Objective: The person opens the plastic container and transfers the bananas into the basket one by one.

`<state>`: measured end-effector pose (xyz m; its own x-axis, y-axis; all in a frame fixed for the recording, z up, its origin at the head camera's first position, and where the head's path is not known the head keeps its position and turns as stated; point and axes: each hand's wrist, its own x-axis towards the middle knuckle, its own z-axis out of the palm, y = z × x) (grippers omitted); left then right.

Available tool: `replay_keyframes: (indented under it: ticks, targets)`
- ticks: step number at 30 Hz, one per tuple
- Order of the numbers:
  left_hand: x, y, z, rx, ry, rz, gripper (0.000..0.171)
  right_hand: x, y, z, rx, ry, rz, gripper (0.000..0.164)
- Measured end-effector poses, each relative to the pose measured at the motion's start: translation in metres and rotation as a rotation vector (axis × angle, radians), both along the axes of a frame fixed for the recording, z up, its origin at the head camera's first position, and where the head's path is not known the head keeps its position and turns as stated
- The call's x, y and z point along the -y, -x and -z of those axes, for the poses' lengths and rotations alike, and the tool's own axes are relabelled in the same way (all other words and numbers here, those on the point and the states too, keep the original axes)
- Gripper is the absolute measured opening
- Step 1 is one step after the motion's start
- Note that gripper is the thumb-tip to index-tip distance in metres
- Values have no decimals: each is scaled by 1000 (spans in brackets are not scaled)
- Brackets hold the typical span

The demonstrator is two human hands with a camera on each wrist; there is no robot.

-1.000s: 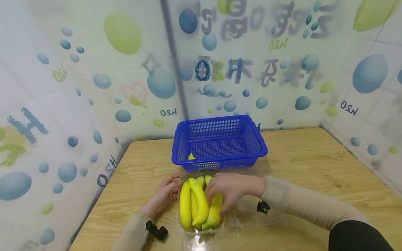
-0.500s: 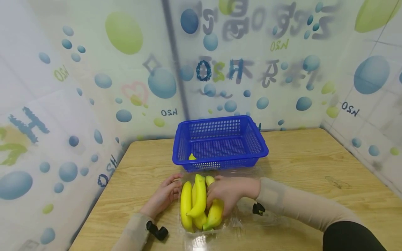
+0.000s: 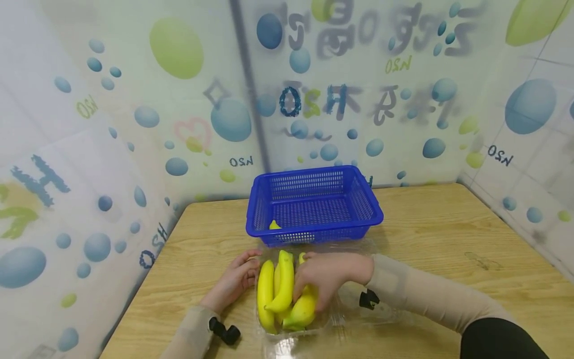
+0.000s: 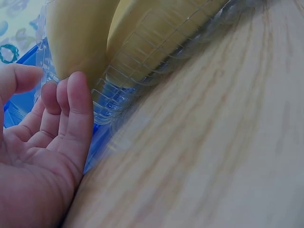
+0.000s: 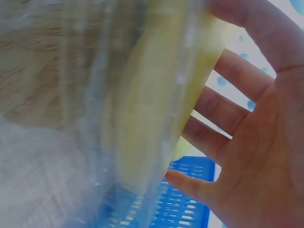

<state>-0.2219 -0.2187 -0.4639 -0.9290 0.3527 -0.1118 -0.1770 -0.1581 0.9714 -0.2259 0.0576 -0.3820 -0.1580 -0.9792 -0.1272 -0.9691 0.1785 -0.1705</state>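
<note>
In the head view, several yellow bananas (image 3: 266, 294) lie side by side in a clear plastic box (image 3: 287, 338). My right hand (image 3: 331, 276) reaches over the box's right side and grips the rightmost banana (image 3: 302, 310), thumb on the near side and fingers on the far side. The right wrist view shows those fingers (image 5: 211, 107) behind the banana, partly seen through blurred clear plastic. At the box's far left corner is my left hand (image 3: 235, 279), its fingers (image 4: 78, 102) loosely bent and fingertips right at the plastic wall, holding nothing.
Behind the box stands a blue perforated basket (image 3: 314, 233), with a yellow tip (image 3: 274, 225) showing inside its near left corner. The box's clear lid (image 3: 358, 311) spreads rightward under my right forearm. A patterned wall (image 3: 394, 164) borders the wooden table (image 3: 215, 224).
Over the second, my right hand has closed in on the rightmost banana, which has swung its lower end leftward. The middle banana has shifted upright and leans differently. My left hand stays put.
</note>
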Motion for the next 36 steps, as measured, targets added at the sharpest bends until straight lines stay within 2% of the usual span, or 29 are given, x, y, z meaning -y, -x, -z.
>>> replay_keyframes:
  ticks: [6, 10, 17, 23, 29, 36]
  targets:
    - [0, 0, 1, -1, -6, 4, 28, -5, -1, -14, 51, 64, 0, 43]
    - [0, 0, 1, -10, -17, 4, 27, -8, 1, -19, 53, 122, -2, 43]
    - [0, -1, 1, -19, -40, 11, 25, -6, 6, -15, 25, 259, 17, 44]
    - [1, -1, 2, -24, -43, 23, 25, -2, 6, 0, -22, 235, 77, 44]
    - [1, 0, 2, -24, -29, 22, 26, 1, 6, 10, -77, 214, 81, 44]
    - [0, -1, 2, -24, -33, 14, 27, 0, 7, 10, -47, 198, 84, 49]
